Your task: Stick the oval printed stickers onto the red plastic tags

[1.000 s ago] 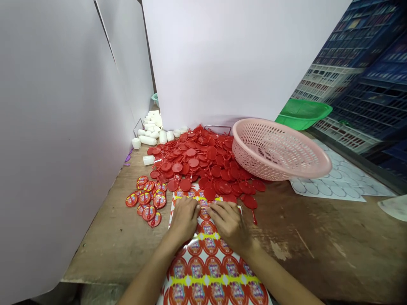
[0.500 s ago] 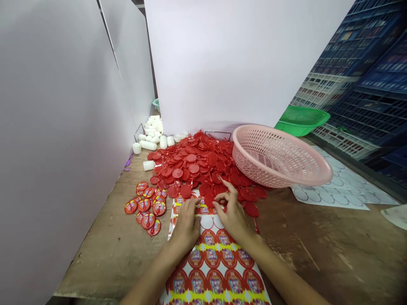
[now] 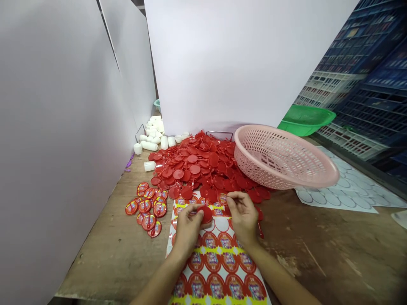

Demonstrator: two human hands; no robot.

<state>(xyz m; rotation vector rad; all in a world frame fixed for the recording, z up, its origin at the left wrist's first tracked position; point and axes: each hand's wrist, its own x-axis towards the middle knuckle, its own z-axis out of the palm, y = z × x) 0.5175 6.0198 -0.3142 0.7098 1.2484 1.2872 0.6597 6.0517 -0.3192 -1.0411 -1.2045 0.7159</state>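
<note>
Wooden bench (image 3: pixel 318 245), white boards behind, sticker sheet (image 3: pixel 219 271) in front.
Left hand (image 3: pixel 187 226) pinches red disc (image 3: pixel 206 213) over sheet; right hand (image 3: pixel 243 216) just beside it, fingers pinched on a sticker (image 3: pixel 223 199).

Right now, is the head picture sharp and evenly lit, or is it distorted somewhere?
Head view: light is soft and even, with faint shadows; the left hand and the red disc look sharp; the pink basket appears stretched toward the edge; the crates lean from wide-angle distortion.

Two hands (image 3: pixel 187 224); one pink basket (image 3: pixel 286 159); one green basket (image 3: pixel 305 118); one sticker sheet (image 3: pixel 219 262); roughly ten stickered discs (image 3: pixel 146 207)
</note>
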